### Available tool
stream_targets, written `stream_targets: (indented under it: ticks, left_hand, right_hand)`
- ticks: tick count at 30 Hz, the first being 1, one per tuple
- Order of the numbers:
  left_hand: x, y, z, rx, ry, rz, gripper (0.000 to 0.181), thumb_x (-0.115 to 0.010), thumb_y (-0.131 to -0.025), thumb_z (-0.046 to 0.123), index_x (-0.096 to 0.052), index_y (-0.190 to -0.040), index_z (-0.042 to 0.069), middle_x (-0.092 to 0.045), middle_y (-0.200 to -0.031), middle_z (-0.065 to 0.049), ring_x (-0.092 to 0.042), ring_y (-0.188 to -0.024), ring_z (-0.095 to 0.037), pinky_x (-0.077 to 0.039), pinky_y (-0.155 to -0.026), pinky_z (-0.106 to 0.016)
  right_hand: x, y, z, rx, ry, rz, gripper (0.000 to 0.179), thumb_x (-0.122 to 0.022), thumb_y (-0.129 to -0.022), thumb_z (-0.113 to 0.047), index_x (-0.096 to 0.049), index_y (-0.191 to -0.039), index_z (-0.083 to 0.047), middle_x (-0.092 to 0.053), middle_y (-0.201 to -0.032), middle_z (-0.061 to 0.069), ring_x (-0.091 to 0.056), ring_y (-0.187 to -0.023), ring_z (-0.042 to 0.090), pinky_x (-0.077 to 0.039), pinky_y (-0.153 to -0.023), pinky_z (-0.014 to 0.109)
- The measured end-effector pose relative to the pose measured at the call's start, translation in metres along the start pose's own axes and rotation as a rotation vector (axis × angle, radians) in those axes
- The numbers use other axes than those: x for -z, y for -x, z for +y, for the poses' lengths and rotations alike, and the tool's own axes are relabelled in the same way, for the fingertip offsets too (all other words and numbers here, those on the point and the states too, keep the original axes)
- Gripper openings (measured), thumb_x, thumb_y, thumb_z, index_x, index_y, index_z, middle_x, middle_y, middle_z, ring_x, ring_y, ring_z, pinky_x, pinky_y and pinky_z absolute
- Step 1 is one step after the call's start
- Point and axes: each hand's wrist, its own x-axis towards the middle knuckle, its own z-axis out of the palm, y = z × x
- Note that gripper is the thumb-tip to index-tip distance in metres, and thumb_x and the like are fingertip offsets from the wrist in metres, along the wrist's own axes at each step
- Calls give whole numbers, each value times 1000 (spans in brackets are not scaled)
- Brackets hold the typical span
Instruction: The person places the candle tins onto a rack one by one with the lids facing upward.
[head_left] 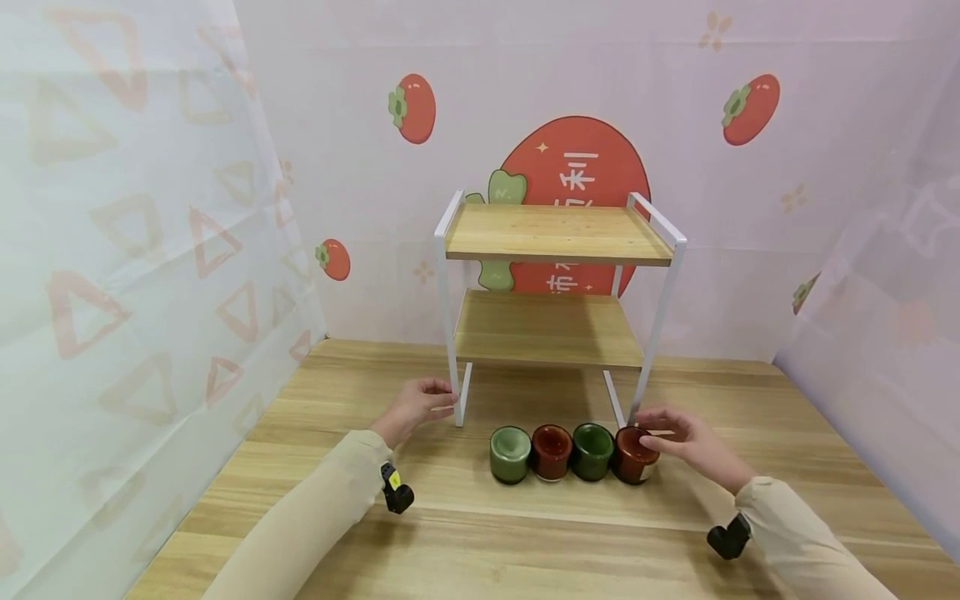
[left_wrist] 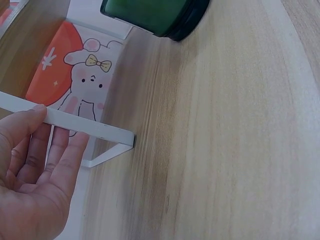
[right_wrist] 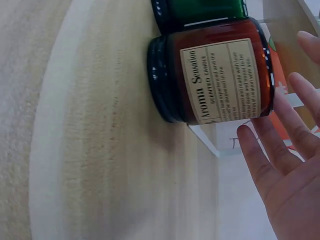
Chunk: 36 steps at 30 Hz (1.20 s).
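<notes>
Head: two-tier rack (head_left: 558,232) stands on wooden table (head_left: 480,550), beyond a row of four glass candle jars (head_left: 510,457). Left hand (head_left: 415,410) at rack's left near leg (head_left: 452,342); right hand (head_left: 693,447) at the right-end red-brown jar (head_left: 632,460).

Left wrist: thumb and fingers pinch the leg, low; light, even pressure should avoid skewing it.

Right wrist: fingers spread apart beside the "Aroma Sensation" scented candle; contact unclear. Best keep knuckles from nudging glass.

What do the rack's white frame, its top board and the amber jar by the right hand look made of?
White frame: probably painted metal, smooth and fairly matte, judging by its slim flat bars. Top board: wood or wood-look laminate; grain shows. Amber jar: likely glass, glossy, with bright edge highlights.
</notes>
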Motion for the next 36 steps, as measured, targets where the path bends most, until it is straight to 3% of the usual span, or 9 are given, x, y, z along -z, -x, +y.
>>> stream_targets:
  ticks: [11, 22, 29, 36]
  left_hand:
    - [0, -1, 0, 3, 9, 0, 15, -64, -89, -3, -57, -102, -5, -61, -96, -7, -59, -111, -37, -57, -94, -39]
    - [0, 1, 1, 1, 8, 0, 14, -65, -89, -3, -58, -101, -5, -61, -95, -6, -61, -107, -34, -57, -93, -40]
    - [1, 0, 1, 8, 10, -10, 14, -65, -89, -2, -58, -101, -4, -61, -99, -9, -62, -106, -32, -56, -95, -41]
    - [0, 0, 2, 11, 9, -1, 14, -64, -90, -2, -57, -102, -4, -61, -98, -8, -61, -107, -33, -55, -96, -42]
  right_hand:
    - [-5, 1, 10, -71, 62, 10, 50, -70, -90, -18, -52, -133, 0, -60, -124, 22, -58, -103, -4, -55, -82, 20]
    - [-7, 4, 15, -48, 83, 0, 58, -74, -86, -16, -49, -134, 3, -58, -125, 24, -57, -101, -4, -54, -82, 19]
    - [-9, 4, 22, 24, 44, -22, 60, -75, -84, -11, -47, -135, 6, -48, -134, 31, -56, -103, -5, -55, -85, 18]
    - [-11, 3, 25, 16, 42, -29, 65, -78, -81, -11, -46, -134, 7, -43, -139, 33, -54, -103, -8, -54, -85, 16]
